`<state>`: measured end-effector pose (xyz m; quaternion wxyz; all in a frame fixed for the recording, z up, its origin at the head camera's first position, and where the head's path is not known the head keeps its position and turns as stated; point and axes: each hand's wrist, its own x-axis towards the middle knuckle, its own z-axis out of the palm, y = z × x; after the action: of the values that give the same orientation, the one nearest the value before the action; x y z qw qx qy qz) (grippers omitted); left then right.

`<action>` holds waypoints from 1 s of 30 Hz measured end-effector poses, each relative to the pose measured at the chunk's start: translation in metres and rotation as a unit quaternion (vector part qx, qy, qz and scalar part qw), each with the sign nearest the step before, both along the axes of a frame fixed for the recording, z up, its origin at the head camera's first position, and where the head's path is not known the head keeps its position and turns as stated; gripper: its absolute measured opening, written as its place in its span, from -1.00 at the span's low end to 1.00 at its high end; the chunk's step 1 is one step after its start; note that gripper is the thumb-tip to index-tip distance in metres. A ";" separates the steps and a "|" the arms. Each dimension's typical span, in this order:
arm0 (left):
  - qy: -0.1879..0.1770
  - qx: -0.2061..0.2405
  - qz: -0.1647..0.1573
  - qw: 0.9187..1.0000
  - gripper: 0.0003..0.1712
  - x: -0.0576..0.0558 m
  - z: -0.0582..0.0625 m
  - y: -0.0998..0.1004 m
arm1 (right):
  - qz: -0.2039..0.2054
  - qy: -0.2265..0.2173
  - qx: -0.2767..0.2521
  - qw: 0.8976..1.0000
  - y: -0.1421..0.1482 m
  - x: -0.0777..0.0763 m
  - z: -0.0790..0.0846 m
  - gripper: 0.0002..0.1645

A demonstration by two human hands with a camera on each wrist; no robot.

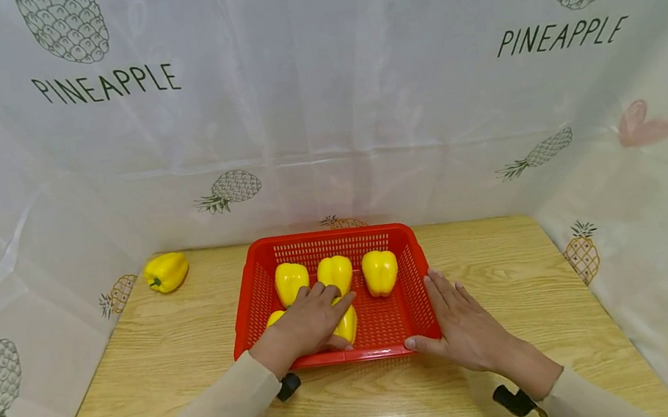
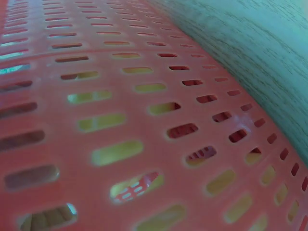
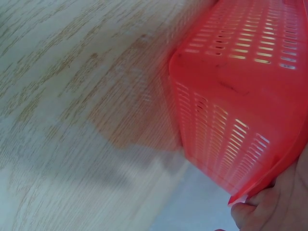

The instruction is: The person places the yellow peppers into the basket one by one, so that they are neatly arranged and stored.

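A red plastic basket [image 1: 360,355] with slotted walls stands on the table with several yellow bell peppers [image 1: 380,272] inside. Reaching over its front rim, my left hand [image 1: 310,321] grips a bell pepper [image 1: 348,327] near the front, thumb on the near side and fingers across the top. The hand covers part of that pepper and of another bell pepper [image 1: 274,318] at the front left. My right hand [image 1: 465,327] rests against the basket's front right corner, fingers straight along the right wall and thumb at the front rim. Yellow shows through the wall slots [image 2: 118,153] in the left wrist view.
One more yellow bell pepper [image 1: 167,272] lies outside the basket, at the table's back left corner. Pale sheeting [image 1: 314,93] printed with pineapples encloses the wooden table [image 1: 482,249] at the back and sides.
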<state>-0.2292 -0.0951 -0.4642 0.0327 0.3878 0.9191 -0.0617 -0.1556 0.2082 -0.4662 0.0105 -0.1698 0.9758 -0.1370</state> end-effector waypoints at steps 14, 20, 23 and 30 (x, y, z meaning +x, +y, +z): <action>-0.009 0.014 0.008 1.000 0.12 -0.001 0.004 -0.004 | -0.003 -0.006 -0.004 1.000 0.000 0.000 -0.001 0.43; -0.010 0.014 0.009 1.000 0.11 -0.001 0.003 -0.005 | -0.003 -0.003 -0.003 1.000 0.000 0.000 -0.001 0.43; -0.015 0.019 0.011 1.000 0.09 -0.001 0.003 -0.005 | -0.002 -0.001 -0.003 1.000 0.000 0.000 -0.001 0.43; -0.036 0.069 0.038 0.996 0.01 0.002 0.014 -0.010 | -0.004 -0.001 0.003 1.000 -0.001 0.000 -0.001 0.44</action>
<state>-0.2272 -0.1049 -0.4504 0.0410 0.3555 0.9336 0.0166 -0.1556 0.2075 -0.4669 0.0112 -0.1660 0.9768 -0.1347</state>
